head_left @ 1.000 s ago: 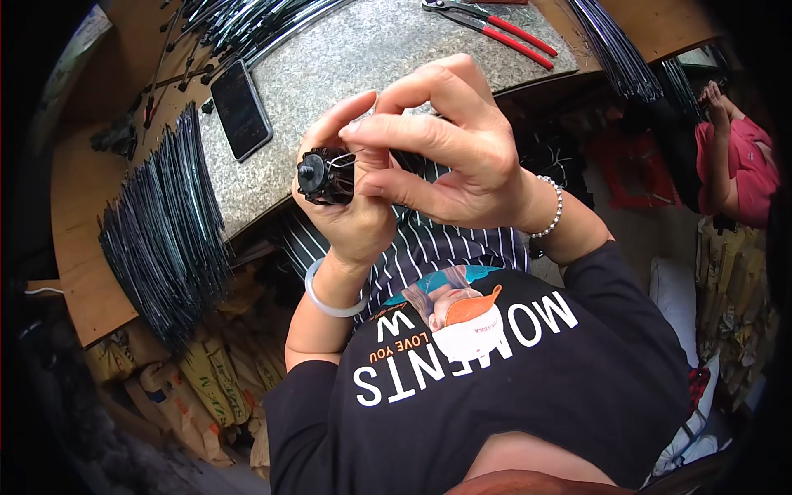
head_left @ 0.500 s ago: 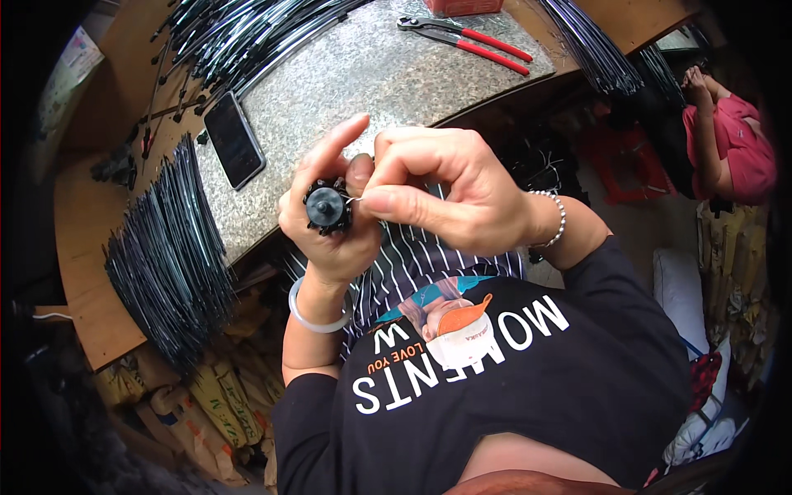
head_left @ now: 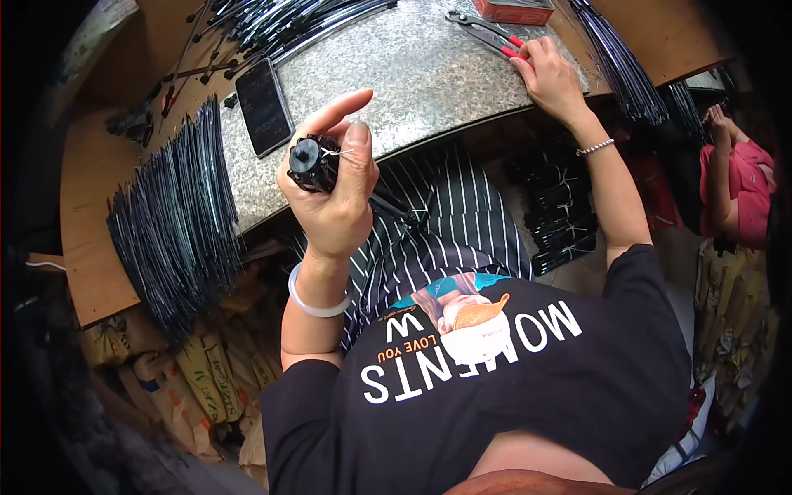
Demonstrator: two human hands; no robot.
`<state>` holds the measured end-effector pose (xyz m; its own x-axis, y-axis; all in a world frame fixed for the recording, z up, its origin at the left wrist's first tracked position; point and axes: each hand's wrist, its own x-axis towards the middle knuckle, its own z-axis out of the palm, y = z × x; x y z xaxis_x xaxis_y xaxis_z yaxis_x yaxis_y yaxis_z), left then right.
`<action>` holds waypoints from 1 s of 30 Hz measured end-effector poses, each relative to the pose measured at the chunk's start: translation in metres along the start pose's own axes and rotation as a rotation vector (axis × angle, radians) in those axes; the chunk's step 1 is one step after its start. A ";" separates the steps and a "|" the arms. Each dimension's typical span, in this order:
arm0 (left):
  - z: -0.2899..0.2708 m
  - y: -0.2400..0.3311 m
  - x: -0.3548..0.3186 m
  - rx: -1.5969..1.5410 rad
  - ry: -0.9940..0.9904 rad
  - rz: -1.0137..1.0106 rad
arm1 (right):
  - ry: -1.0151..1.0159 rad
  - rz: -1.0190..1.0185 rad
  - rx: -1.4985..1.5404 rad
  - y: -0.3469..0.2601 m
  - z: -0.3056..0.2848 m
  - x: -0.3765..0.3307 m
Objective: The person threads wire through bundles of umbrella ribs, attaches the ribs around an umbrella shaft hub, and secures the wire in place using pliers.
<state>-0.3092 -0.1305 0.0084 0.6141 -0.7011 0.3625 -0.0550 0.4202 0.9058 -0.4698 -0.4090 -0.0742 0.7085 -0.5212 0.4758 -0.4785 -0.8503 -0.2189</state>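
My left hand [head_left: 334, 169] is wrapped round a black folded bundle that looks like an umbrella frame [head_left: 307, 158]. Its round cap with a small peg points up, and a thin pale wire [head_left: 337, 153] sticks out of it beside my thumb. My forefinger is stretched out away from it. The bundle's lower part is mostly hidden behind my hand. At the far right of the stone tabletop, my right hand [head_left: 551, 78] has its fingers curled over the red handles of a pair of pliers [head_left: 487, 35], whose dark jaws point to the far left.
A phone [head_left: 264, 107] lies on the stone slab [head_left: 371, 82]. Thin black rods are piled at the left [head_left: 177, 223], the back [head_left: 289, 29] and the right [head_left: 623, 62]. A red box [head_left: 516, 10] stands behind the pliers. Tied black bundles [head_left: 561, 206] lie below. Someone in pink [head_left: 738, 186] sits at right.
My right hand has let go of the pale wire by the bundle and moved far right onto the pliers' handles. My left hand still holds the bundle, which has tilted.
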 end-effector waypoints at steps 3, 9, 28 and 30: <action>0.000 -0.002 0.004 0.007 0.018 -0.028 | -0.195 0.217 0.548 -0.019 -0.030 -0.011; -0.005 -0.006 0.006 0.075 0.085 -0.040 | -0.666 0.098 1.014 -0.099 -0.107 -0.023; -0.006 -0.015 0.002 0.054 0.066 -0.009 | -0.630 -0.066 0.888 -0.119 -0.117 -0.025; -0.005 -0.014 0.002 0.103 0.070 -0.016 | -0.615 -0.096 0.866 -0.118 -0.118 -0.026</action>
<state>-0.3031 -0.1345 -0.0053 0.6690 -0.6634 0.3351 -0.1232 0.3456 0.9302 -0.4930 -0.2860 0.0399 0.9797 -0.1900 0.0642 -0.0461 -0.5252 -0.8497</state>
